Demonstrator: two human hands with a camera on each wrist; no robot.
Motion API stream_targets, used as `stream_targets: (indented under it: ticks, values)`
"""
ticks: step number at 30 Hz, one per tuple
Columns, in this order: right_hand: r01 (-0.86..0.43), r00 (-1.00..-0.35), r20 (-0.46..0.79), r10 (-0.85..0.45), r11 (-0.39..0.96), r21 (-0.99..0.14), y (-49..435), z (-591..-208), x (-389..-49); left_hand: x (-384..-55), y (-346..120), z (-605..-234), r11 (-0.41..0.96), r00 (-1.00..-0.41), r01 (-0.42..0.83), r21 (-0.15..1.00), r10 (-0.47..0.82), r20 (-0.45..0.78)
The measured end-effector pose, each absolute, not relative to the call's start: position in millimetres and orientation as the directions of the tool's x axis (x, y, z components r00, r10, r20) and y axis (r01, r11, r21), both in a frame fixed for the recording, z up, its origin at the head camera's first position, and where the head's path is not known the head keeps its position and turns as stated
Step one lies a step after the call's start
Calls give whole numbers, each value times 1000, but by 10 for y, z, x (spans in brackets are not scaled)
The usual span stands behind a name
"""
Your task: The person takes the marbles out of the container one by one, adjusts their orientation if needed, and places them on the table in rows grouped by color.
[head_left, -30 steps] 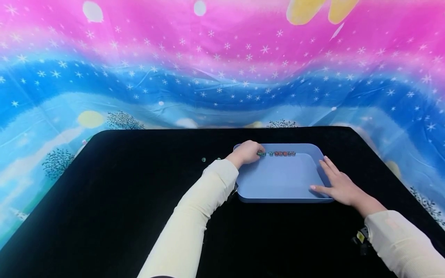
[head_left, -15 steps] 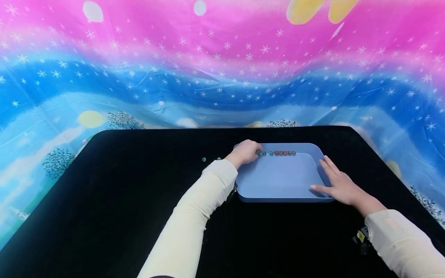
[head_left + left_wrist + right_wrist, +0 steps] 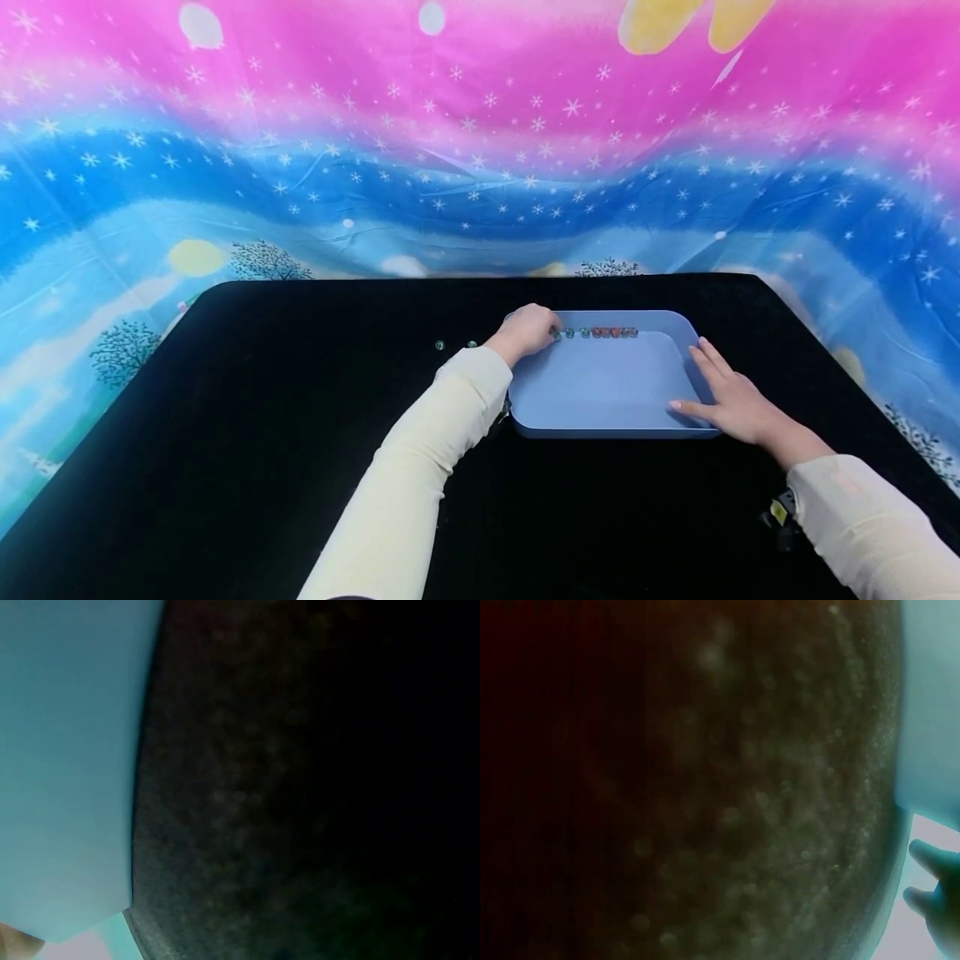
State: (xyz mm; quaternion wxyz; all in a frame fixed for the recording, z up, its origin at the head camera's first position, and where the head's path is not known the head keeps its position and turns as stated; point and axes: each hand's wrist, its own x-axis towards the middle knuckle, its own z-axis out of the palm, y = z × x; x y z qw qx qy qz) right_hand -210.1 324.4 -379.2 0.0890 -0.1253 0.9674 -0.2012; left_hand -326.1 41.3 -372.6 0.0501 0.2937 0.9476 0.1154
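In the head view my left hand [image 3: 531, 328] reaches over the far left corner of a blue-grey tray [image 3: 600, 432]. Its curled fingertips pinch a green glass marble [image 3: 556, 333], partly hidden by them. To the right, a row of green and orange marbles [image 3: 606, 332] runs along the tray's far side, with a small gap beside the nearest green marble [image 3: 570, 333]. My right hand [image 3: 731, 402] rests over the tray's right edge, fingers straight and spread, thumb inside the rim. The right wrist view catches some fingers [image 3: 934, 881] beside the tray wall [image 3: 934, 712].
Two more green marbles, one farther left [image 3: 439, 345] and one near the left sleeve [image 3: 472, 344], lie on the black tablecloth [image 3: 225, 433]. A patterned pink and blue cloth [image 3: 450, 150] hangs behind the table. The left wrist view is mostly tray wall [image 3: 67, 765] and dark cloth.
My left hand has shifted slightly left, the marble at its fingertips moving with it and widening the gap to the row. The right hand and tray stay put.
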Motion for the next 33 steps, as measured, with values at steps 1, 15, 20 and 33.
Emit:
stream_targets:
  ticks: [1,15,20,33]
  values:
    - [-208,-953,-119,-278,887,-413,3244,-3796,-2099,-3257,411,-3727,799,-821,547,247,571,-29]
    - [-215,-951,-116,-287,881,-421,3242,-3802,-2098,-3255,389,-3743,783,-807,574,238,591,1]
    - [-216,-951,-111,-287,880,-423,3243,-3804,-2102,-3261,362,-3715,756,-804,572,317,594,34]
    - [-214,-951,-114,-287,879,-426,3248,-3793,-2089,-3152,259,-3593,679,-808,539,499,583,80]
